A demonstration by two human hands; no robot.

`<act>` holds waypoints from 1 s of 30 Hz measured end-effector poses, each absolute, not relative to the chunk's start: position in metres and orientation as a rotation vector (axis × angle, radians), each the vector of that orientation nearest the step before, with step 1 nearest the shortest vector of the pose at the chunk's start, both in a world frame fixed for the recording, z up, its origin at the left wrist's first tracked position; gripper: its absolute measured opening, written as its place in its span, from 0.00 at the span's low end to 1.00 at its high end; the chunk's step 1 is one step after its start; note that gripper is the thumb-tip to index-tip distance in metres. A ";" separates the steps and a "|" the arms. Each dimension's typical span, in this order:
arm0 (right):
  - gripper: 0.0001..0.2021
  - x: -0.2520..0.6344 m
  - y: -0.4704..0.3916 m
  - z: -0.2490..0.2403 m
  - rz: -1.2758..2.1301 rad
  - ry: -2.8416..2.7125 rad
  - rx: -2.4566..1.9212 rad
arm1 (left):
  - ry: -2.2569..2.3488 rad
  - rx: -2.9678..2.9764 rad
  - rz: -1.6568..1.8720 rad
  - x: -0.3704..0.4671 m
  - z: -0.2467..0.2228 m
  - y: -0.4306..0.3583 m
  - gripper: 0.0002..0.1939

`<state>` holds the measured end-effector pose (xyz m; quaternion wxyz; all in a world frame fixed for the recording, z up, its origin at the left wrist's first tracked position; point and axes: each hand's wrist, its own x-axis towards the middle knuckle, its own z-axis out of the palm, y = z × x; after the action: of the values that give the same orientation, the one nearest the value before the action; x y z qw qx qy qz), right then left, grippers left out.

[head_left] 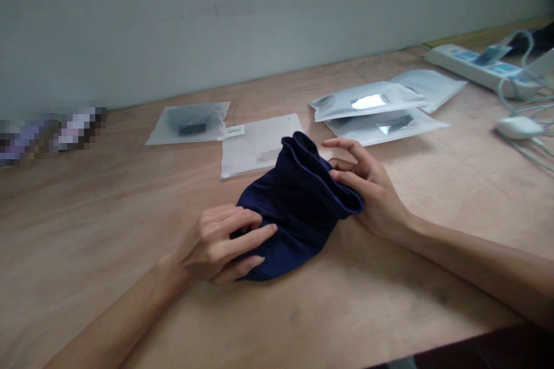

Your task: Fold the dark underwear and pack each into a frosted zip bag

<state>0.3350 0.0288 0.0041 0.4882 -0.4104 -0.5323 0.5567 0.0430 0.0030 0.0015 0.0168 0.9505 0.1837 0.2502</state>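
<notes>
A navy blue cloth piece [281, 230], soft and pouch-like with a doubled band along its upper right edge, lies slanted on the table in front of me. My left hand [227, 242] is at its lower left end, with curled fingers gripping the fabric. At the banded edge, my right hand [370, 187] holds the cloth between thumb and fingers, its index finger lifted away. The underside of the cloth and part of the right fingers are hidden.
Behind the cloth lie a flat frosted zip bag [246, 150] and another with dark contents [190, 124]. More filled frosted bags [372, 104] overlap at the back right. A power strip [476, 66], white charger [519, 127] and cables occupy the far right. Blurred items [75, 127] sit left, by the wall.
</notes>
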 end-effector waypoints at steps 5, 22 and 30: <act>0.32 0.335 0.032 0.008 1.284 -1.183 -1.010 | 0.557 2.874 0.723 0.043 0.005 0.004 0.15; 0.27 0.353 0.050 0.003 0.786 -1.684 -1.380 | 0.794 2.551 0.612 -0.001 0.011 0.034 0.19; 0.17 0.362 0.048 -0.004 0.446 -1.904 -1.396 | 1.064 2.845 0.666 -0.020 0.006 0.033 0.05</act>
<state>0.3619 0.0483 -0.0036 0.3610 -0.5420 -0.7389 0.1732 -0.0200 0.0331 0.0059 0.0160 0.9148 0.3421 0.2141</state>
